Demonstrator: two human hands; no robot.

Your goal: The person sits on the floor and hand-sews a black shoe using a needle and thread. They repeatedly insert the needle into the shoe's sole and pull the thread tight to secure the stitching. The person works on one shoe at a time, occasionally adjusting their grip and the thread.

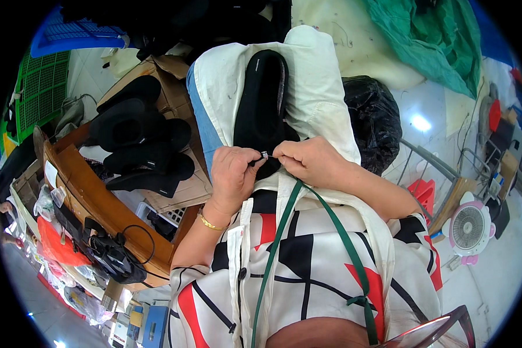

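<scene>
On my lap, over a white cloth (319,104), lies a black slipper (252,107) with its opening facing up. My left hand (232,174) is closed in a pinch at the slipper's near end, on a small dark piece with a whitish patch (264,155). Close on its right, my right hand (310,159) is closed too, thumb and forefinger pressed together. A thin line seems to run between the fingertips of both hands. What the right fingers hold is too small to make out.
Several black slippers (127,124) are piled on cardboard (194,188) to the left, beside a curved wooden table edge (136,235). At right are a black plastic bag (371,119), a metal-framed stool (426,168) and a pink-and-white fan (468,226). Green sheeting (429,46) hangs at the far right.
</scene>
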